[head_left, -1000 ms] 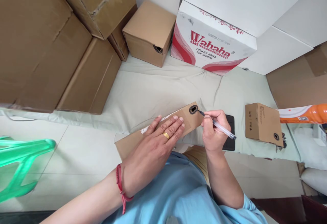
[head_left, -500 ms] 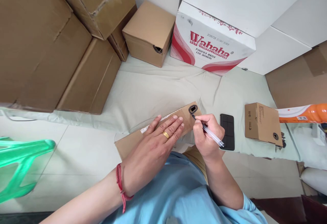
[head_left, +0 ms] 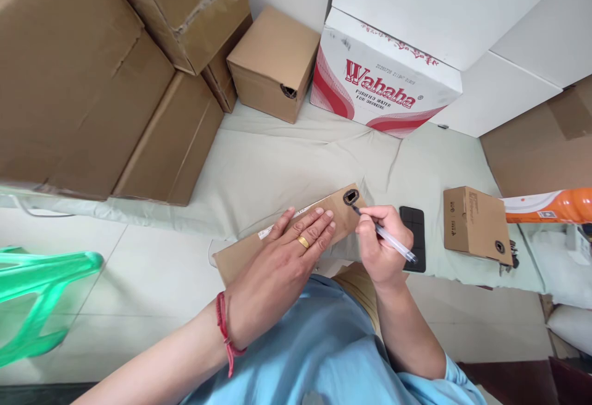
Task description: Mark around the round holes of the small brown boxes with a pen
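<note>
Head view: left hand [head_left: 277, 266] flat on cardboard piece [head_left: 333, 217], right hand [head_left: 377, 241] gripping pen [head_left: 388, 240], phone [head_left: 413, 235] just beside.

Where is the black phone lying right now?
In the head view the black phone lies flat on the pale cloth, right of centre, between the right hand holding the pen and the small cardboard box.
</note>
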`<state>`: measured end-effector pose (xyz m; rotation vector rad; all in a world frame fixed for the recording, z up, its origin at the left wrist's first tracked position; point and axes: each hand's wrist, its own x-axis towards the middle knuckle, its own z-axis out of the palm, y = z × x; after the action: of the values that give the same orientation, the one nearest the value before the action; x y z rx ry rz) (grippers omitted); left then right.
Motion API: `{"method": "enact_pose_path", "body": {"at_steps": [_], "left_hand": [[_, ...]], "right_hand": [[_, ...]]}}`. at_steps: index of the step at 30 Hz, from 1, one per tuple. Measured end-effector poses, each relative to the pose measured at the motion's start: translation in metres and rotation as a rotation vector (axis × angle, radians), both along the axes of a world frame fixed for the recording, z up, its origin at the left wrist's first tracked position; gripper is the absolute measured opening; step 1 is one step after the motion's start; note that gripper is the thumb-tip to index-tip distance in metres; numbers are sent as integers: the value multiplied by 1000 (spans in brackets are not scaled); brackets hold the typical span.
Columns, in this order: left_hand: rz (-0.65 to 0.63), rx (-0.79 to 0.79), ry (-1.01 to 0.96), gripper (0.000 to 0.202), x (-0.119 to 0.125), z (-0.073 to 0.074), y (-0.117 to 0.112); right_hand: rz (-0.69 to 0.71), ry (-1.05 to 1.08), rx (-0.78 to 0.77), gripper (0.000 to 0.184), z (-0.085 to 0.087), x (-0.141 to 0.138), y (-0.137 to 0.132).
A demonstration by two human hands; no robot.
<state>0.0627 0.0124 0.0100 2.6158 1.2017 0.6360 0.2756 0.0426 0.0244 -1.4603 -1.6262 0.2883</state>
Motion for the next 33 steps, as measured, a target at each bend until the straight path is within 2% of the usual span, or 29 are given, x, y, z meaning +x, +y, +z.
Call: {"method": "enact_pose_path", "body": {"at_steps": [2, 5, 8, 12, 15, 18, 20, 23, 27, 30, 33], "left_hand": [[4, 5, -5, 50, 0, 0, 0], [2, 7, -8, 50, 1, -1, 1], [8, 1, -1, 50, 2, -1, 1], [6, -8, 15, 52, 0, 2, 1], [39, -58, 20, 51, -3, 8, 3], [109, -100, 56, 50, -5, 15, 6], [155, -100, 133, 49, -6, 20, 6], [215, -110, 263, 58, -11, 22, 5], [194, -153, 331, 76, -25, 17, 2], [173, -160, 256, 73, -37, 21, 3], [253, -163, 73, 67, -47, 39, 13]], "right_hand": [[-106, 61, 45, 11, -6, 9, -4], [-205, 104, 39, 24, -17, 29, -8], [-170, -70, -126, 30, -31, 51, -12], [-75, -388, -429, 37, -54, 70, -17], [-45, -445, -555, 53, -71, 75, -17], [-44, -360, -509, 70, -79, 76, -16], [-49, -291, -460, 73, -81, 76, -17], [-53, -206, -377, 64, -85, 75, -25], [-52, -126, -177, 41, -92, 71, -46], [2, -84, -66, 28, -96, 69, -62], [72, -21, -20, 23, -96, 70, -71]]}}
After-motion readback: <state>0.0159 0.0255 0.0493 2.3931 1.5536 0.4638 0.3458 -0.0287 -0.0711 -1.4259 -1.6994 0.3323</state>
